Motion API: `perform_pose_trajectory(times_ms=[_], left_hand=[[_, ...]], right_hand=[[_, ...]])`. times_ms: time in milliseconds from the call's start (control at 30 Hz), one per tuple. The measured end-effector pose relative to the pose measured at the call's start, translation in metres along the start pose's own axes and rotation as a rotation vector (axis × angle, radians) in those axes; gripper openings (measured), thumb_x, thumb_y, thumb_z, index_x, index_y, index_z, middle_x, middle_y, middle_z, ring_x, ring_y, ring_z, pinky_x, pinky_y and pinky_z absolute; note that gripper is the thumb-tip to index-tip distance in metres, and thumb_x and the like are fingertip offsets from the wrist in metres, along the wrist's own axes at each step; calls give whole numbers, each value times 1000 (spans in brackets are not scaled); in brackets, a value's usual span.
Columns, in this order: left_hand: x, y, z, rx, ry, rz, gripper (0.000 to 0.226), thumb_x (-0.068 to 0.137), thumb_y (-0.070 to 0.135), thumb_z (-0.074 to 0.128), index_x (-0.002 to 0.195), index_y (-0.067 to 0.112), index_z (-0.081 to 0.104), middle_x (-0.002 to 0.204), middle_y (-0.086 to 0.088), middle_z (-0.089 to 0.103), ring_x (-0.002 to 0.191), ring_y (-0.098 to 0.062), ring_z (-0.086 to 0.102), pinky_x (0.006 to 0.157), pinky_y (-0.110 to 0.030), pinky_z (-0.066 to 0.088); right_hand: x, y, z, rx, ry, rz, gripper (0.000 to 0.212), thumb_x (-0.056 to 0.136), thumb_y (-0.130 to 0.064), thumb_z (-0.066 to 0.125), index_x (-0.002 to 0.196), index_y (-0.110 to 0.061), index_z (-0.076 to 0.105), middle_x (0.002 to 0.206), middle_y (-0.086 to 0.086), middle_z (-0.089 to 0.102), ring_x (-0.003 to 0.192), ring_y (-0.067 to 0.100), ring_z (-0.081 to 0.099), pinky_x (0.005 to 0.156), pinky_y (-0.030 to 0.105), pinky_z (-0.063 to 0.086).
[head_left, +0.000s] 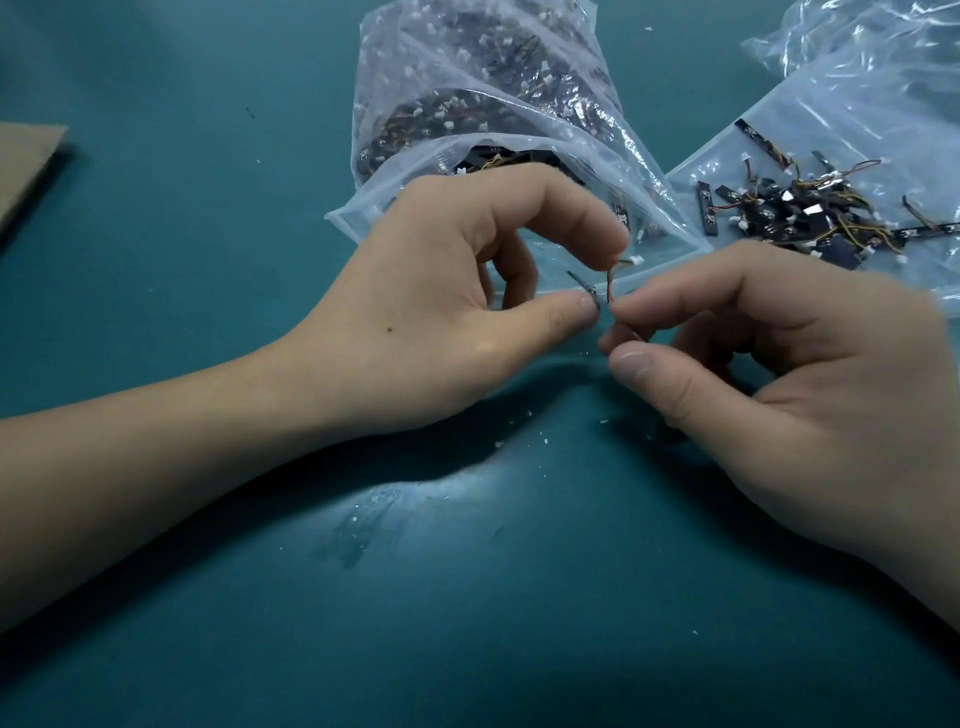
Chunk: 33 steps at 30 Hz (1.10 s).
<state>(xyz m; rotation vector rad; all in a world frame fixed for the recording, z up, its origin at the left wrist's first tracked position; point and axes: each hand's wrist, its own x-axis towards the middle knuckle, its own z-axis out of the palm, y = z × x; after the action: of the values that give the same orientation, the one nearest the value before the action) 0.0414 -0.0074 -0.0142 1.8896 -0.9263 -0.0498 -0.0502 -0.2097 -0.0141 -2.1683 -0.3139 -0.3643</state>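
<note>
Wired strip (597, 291) with a white plug hangs just above the desk (467, 597), between your hands. Left hand (467, 301) pinches it thumb to forefinger; right hand (779, 389) pinches the lower end. Pull unevenly and the thin wire could tear off. Marks on the piled strips (810, 208) are too small to read.

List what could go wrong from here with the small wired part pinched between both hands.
1. The left hand and right hand pinch the wired part close together near its thin wires. Pulling them apart could strain or tear a wire.
2. Each grip is by fingertips only. If the part slips, it may drop on the mat or slide into the open bag just behind and mix with the parts there.
</note>
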Motion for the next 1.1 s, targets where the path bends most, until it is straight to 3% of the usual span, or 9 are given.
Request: perform_pose_trajectory(times_ms=[100, 200, 333, 500, 667, 767, 933, 1100], left_hand=[[0, 1, 0, -53, -45, 30, 26, 88, 4, 77, 107, 18, 67, 100, 13, 74, 65, -8, 57, 61, -17, 41], [-1, 1, 0, -86, -31, 52, 25, 88, 0, 76, 105, 15, 65, 99, 7, 76, 67, -2, 60, 60, -18, 42], [-1, 1, 2, -95, -6, 46, 24, 87, -2, 77, 100, 14, 65, 95, 7, 77, 70, 5, 64, 62, -16, 44], [-2, 0, 1, -52, 42, 35, 13, 86, 3, 80, 91, 11, 72, 85, 13, 75, 62, -4, 58, 57, -22, 44], [-2, 0, 2, -38, 68, 67, 28, 87, 4, 79, 85, 29, 68, 91, -2, 78, 63, -27, 62, 54, -42, 48], [-2, 0, 2, -22, 83, 72, 30, 87, 4, 79, 85, 31, 67, 90, 1, 78, 62, -18, 62, 55, -37, 49], [-3, 3, 5, 46, 119, 80, 22, 87, -1, 78, 86, 20, 69, 93, 8, 78, 70, 6, 64, 63, -11, 45], [-6, 3, 4, 4, 127, 10, 24, 85, -1, 80, 80, 21, 72, 86, 9, 79, 56, -1, 65, 52, -21, 53]], right_hand=[[-1, 1, 0, -7, 18, 0, 11, 90, -28, 77, 98, -29, 70, 80, -4, 72, 60, 19, 66, 53, 36, 51], [0, 3, 0, 27, 73, 49, 11, 89, -36, 76, 93, -29, 67, 71, 1, 67, 53, 23, 63, 51, 44, 48], [3, 3, 3, 118, 57, 100, 21, 89, -40, 70, 109, -35, 64, 87, -5, 69, 55, 28, 61, 52, 47, 51], [5, 2, 3, -22, -14, 92, 16, 92, -43, 65, 105, -35, 68, 86, -16, 68, 59, 20, 64, 52, 31, 49], [4, 1, 4, -76, -81, 84, 8, 95, -40, 64, 99, -34, 68, 74, -7, 63, 56, 8, 53, 55, 10, 37], [4, 2, 3, -106, -54, 77, 11, 95, -38, 66, 87, -31, 62, 71, -11, 57, 57, 5, 50, 56, 9, 34], [5, 6, 3, -81, 14, 98, 16, 93, -48, 66, 92, -32, 66, 75, -5, 64, 59, 18, 56, 53, 18, 40], [4, 7, 3, 7, 86, 84, 9, 91, -38, 77, 91, -32, 71, 78, -5, 70, 56, 20, 57, 51, 36, 47]])
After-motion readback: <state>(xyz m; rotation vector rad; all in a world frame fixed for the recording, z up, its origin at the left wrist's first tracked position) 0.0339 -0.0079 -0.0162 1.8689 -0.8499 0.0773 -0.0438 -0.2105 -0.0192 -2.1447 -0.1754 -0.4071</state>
